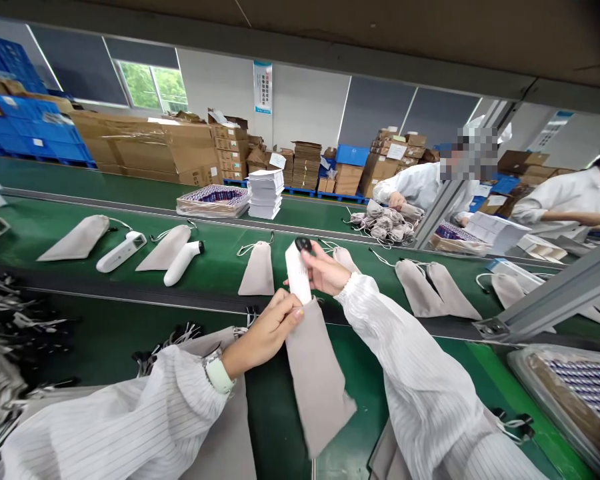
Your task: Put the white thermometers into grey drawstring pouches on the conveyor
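Note:
My left hand (270, 328) is closed on the mouth of a grey drawstring pouch (316, 380), which hangs down over the green work surface. A white handheld thermometer (299, 270) with a black head points upward out of the pouch's opening; its lower end is hidden at the pouch mouth. Around its upper part, near the black head, the fingers of my right hand (330, 269) are closed. On the belt beyond lie a flat grey pouch (258, 270) and another white thermometer (183, 263) beside a further pouch (165, 248).
Loose cords with black toggles (10, 360) are heaped at the left. A metal post (545, 283) rises at right, near a plastic-wrapped tray (570, 393). Across the belt, a co-worker in white (420, 183) handles a pile of pouches (385, 223). A shelf edge (300, 50) spans overhead.

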`<action>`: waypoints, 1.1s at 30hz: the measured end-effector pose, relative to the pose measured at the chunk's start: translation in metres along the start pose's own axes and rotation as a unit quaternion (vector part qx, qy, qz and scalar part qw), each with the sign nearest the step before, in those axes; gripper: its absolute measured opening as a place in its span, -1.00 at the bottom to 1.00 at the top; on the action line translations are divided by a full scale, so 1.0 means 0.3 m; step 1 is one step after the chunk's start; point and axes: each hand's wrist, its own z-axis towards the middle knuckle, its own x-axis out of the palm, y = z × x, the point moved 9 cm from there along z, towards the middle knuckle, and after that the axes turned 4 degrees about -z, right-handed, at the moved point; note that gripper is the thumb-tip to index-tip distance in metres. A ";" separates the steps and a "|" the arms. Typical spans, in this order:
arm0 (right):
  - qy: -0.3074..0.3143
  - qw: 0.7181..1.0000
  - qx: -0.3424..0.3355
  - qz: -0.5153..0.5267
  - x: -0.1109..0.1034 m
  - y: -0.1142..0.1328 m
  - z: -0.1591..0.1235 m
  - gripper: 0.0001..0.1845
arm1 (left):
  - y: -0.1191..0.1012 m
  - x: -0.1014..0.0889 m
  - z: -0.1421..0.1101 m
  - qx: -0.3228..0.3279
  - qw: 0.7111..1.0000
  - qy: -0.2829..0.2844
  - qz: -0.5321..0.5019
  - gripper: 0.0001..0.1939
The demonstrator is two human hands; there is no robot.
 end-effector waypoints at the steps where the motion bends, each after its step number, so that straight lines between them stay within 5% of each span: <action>1: 0.004 1.000 0.012 -0.011 0.003 -0.018 0.006 -0.62 | 0.002 -0.019 0.004 0.006 1.000 -0.026 0.008 -0.77; 6: 0.017 0.986 0.092 -0.141 0.029 -0.110 0.019 -0.42 | 0.019 -0.109 0.015 0.013 0.990 -0.134 0.051 -0.81; 12: -0.098 0.993 0.061 -0.008 -0.003 -0.093 0.025 -0.61 | 0.007 -0.162 0.012 0.001 0.982 -0.177 0.060 -0.80; 17: -0.063 0.995 0.073 0.004 0.020 -0.113 0.027 -0.54 | -0.011 -0.187 0.003 0.002 0.975 -0.204 0.084 -0.81; 22: 0.030 0.983 0.134 -0.118 0.115 -0.145 -0.005 -0.38 | -0.024 -0.221 0.004 0.000 0.967 -0.228 0.114 -0.80; 24: -0.026 0.971 0.089 -0.223 0.085 -0.102 -0.005 -0.36 | -0.030 -0.239 0.003 -0.019 0.965 -0.223 0.138 -0.80; 26: -0.154 0.929 -0.025 -0.336 0.002 0.004 -0.016 -0.43 | -0.016 -0.252 0.000 -0.094 0.966 -0.181 0.160 -0.76; 30: -0.320 0.806 -0.152 -0.474 -0.177 0.157 -0.087 -0.63 | -0.028 -0.188 -0.036 -0.226 0.962 0.069 0.134 -0.66; 31: -0.338 0.798 -0.151 -0.475 -0.224 0.171 -0.098 -0.64 | -0.058 -0.182 -0.043 -0.222 0.964 0.095 0.112 -0.63; 33: -0.333 0.828 -0.122 -0.435 -0.291 0.168 -0.099 -0.60 | -0.110 -0.194 -0.043 -0.206 0.974 0.079 0.055 -0.61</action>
